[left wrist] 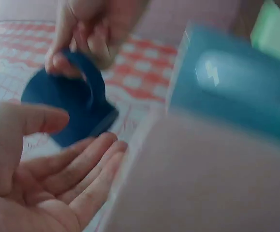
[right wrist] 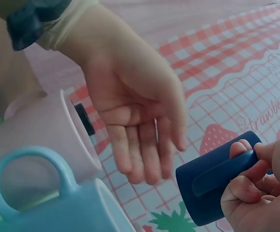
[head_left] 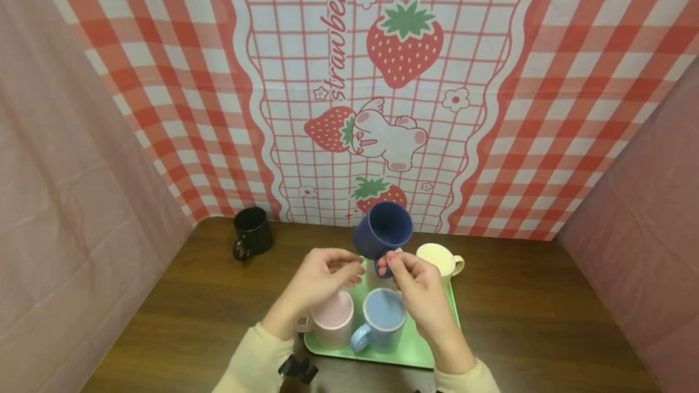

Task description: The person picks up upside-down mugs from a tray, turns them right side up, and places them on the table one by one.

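A dark blue mug (head_left: 377, 232) is held up above the back of the green tray (head_left: 404, 353), tilted with its mouth toward the head camera. My right hand (head_left: 423, 287) grips it by the handle, which shows under the curled fingers in the right wrist view. Beside the mug, my left hand (head_left: 324, 281) is open, palm up in the left wrist view, its fingers close to the mug; whether they touch it I cannot tell. Below the hands, a pink mug (head_left: 332, 314) and a light blue mug (head_left: 384, 314) stand on the tray.
A cream mug (head_left: 437, 259) stands at the tray's back right corner, handle to the right. Partly hidden behind the right hand is a pale mug (head_left: 377, 278). On the brown table (head_left: 164, 308), a black mug (head_left: 253, 232) stands at back left, near the checked cloth (head_left: 349, 77).
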A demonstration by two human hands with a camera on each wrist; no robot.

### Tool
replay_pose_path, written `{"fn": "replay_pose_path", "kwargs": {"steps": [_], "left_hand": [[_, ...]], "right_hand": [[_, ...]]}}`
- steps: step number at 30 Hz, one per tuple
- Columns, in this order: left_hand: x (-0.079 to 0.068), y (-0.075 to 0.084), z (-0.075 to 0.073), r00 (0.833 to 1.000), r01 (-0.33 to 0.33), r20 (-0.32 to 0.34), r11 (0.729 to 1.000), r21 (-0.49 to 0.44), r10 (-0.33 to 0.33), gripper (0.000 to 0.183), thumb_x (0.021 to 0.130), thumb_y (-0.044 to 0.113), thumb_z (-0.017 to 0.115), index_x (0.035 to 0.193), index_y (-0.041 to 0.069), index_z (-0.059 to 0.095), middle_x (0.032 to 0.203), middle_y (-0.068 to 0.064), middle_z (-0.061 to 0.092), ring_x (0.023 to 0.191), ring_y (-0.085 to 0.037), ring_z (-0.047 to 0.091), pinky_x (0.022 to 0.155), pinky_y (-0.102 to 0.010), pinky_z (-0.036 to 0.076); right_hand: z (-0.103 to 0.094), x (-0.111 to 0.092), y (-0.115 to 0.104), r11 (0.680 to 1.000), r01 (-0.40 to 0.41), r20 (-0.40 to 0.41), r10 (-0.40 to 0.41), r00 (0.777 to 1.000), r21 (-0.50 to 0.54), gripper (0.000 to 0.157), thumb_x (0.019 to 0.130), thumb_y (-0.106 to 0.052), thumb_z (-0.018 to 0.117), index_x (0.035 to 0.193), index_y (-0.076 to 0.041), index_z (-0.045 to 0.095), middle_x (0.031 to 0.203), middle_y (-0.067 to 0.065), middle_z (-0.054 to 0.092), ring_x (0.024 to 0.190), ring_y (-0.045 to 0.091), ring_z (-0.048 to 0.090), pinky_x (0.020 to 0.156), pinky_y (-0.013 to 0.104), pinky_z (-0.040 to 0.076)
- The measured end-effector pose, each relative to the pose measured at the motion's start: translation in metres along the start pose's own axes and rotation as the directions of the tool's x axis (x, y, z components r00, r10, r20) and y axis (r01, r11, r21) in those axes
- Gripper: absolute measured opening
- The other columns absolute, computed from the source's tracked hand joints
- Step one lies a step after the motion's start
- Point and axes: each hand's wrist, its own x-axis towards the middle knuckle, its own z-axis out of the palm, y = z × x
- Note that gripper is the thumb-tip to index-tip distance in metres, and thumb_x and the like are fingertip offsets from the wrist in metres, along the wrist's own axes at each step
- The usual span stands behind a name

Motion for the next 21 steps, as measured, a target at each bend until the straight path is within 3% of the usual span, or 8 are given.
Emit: {"fn": "replay_pose_path", "kwargs": {"steps": [2, 4, 8, 11, 16, 19, 21], "left_hand": [[-0.001, -0.003, -0.008, 0.997, -0.072, -0.003, 0.982, 0.174, 0.074, 0.027, 0.104, 0.019, 0.074, 0.122, 0.000, 0.079, 0.112, -0.011, 0.082, 0.102, -0.032, 0.079, 0.092, -0.045, 0.064], [-0.002, -0.007, -0.017, 0.990, -0.144, 0.034, 0.941, 0.306, 0.140, 0.028, 0.103, 0.023, 0.075, 0.125, 0.006, 0.080, 0.117, -0.005, 0.081, 0.110, -0.029, 0.077, 0.098, -0.047, 0.061], [-0.002, -0.019, -0.032, 0.967, -0.251, 0.149, 0.888, 0.386, 0.208, 0.034, 0.102, 0.025, 0.076, 0.132, 0.009, 0.077, 0.127, -0.003, 0.079, 0.120, -0.027, 0.072, 0.101, -0.048, 0.059], [0.000, -0.031, -0.040, 0.956, -0.279, 0.196, 0.885, 0.374, 0.219, 0.036, 0.102, 0.025, 0.077, 0.133, 0.007, 0.076, 0.131, -0.004, 0.077, 0.123, -0.027, 0.070, 0.102, -0.050, 0.059], [0.002, -0.048, -0.047, 0.949, -0.263, 0.253, 0.915, 0.306, 0.188, 0.033, 0.102, 0.024, 0.075, 0.133, 0.011, 0.077, 0.132, -0.004, 0.077, 0.122, -0.030, 0.070, 0.101, -0.054, 0.058], [0.003, -0.053, -0.050, 0.945, -0.236, 0.287, 0.932, 0.273, 0.155, 0.030, 0.102, 0.025, 0.075, 0.131, 0.015, 0.079, 0.129, -0.003, 0.078, 0.111, -0.022, 0.071, 0.094, -0.049, 0.060], [0.003, -0.055, -0.052, 0.941, -0.222, 0.307, 0.940, 0.258, 0.138, 0.028, 0.103, 0.025, 0.074, 0.129, 0.016, 0.081, 0.125, -0.005, 0.080, 0.094, -0.019, 0.068, 0.083, -0.044, 0.060]], "right_hand": [[-0.003, 0.001, -0.001, 1.000, 0.001, -0.014, -0.001, 1.000, -0.014, 0.026, 0.113, -0.007, 0.060, 0.105, 0.014, 0.073, 0.091, 0.005, 0.074, 0.083, 0.008, 0.063, 0.072, 0.018, 0.049], [-0.006, 0.001, -0.002, 1.000, 0.003, -0.025, -0.004, 1.000, -0.021, 0.027, 0.113, -0.008, 0.060, 0.106, 0.015, 0.073, 0.090, 0.003, 0.074, 0.083, 0.009, 0.064, 0.074, 0.018, 0.051], [-0.013, 0.004, -0.004, 0.999, 0.021, -0.053, -0.023, 0.998, -0.036, 0.027, 0.113, -0.007, 0.060, 0.107, 0.017, 0.072, 0.089, 0.001, 0.073, 0.089, 0.007, 0.068, 0.085, 0.018, 0.056], [-0.020, 0.006, -0.004, 0.996, 0.056, -0.082, -0.061, 0.995, -0.068, 0.026, 0.112, -0.004, 0.059, 0.104, 0.017, 0.071, 0.087, -0.003, 0.072, 0.088, 0.005, 0.066, 0.082, 0.016, 0.055], [-0.030, 0.007, -0.005, 0.989, 0.093, -0.124, -0.107, 0.986, -0.119, 0.025, 0.112, -0.005, 0.061, 0.103, 0.016, 0.073, 0.083, -0.007, 0.072, 0.084, 0.004, 0.063, 0.073, 0.017, 0.051], [-0.037, 0.009, -0.007, 0.990, 0.083, -0.143, -0.099, 0.985, -0.112, 0.026, 0.112, -0.006, 0.061, 0.105, 0.016, 0.073, 0.083, -0.006, 0.073, 0.083, 0.006, 0.063, 0.072, 0.018, 0.051], [-0.043, 0.010, -0.007, 0.993, 0.070, -0.157, -0.084, 0.984, -0.094, 0.028, 0.112, -0.007, 0.060, 0.107, 0.018, 0.072, 0.083, -0.006, 0.073, 0.082, 0.006, 0.062, 0.071, 0.018, 0.051]]}}
